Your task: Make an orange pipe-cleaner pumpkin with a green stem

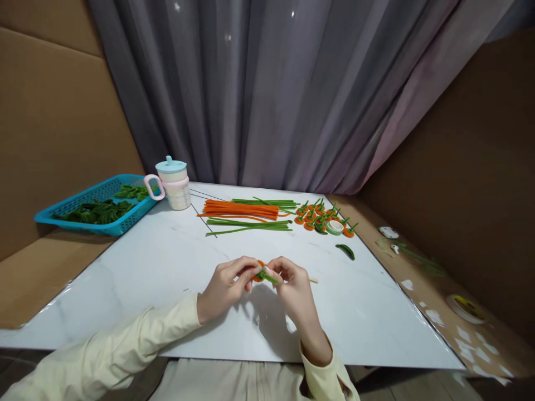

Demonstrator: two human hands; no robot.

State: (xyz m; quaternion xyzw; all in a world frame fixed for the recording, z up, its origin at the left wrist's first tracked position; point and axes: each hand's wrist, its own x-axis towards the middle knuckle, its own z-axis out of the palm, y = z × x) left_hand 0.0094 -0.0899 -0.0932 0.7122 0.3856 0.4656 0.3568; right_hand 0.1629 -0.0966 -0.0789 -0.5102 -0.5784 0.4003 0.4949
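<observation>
Both hands meet over the near middle of the white table. My left hand (232,285) pinches the orange edge of a small pipe-cleaner ornament (259,274), orange with a green top. From the other side, my right hand (296,289) has its thumb and fingers closed on the green part, whose end points toward the right palm. Fingers cover much of the ornament. A thin wooden stick (313,280) pokes out to the right behind my right hand; whether it is held or lies on the table I cannot tell.
Orange pipe cleaners (240,209) lie beyond my hands, with green pipe cleaners (251,225) alongside. Several orange ornaments (309,225) with green stems surround a tape roll (335,226). A green leaf (345,252) lies nearby. Left stand a lidded cup (178,192) and blue basket (119,225).
</observation>
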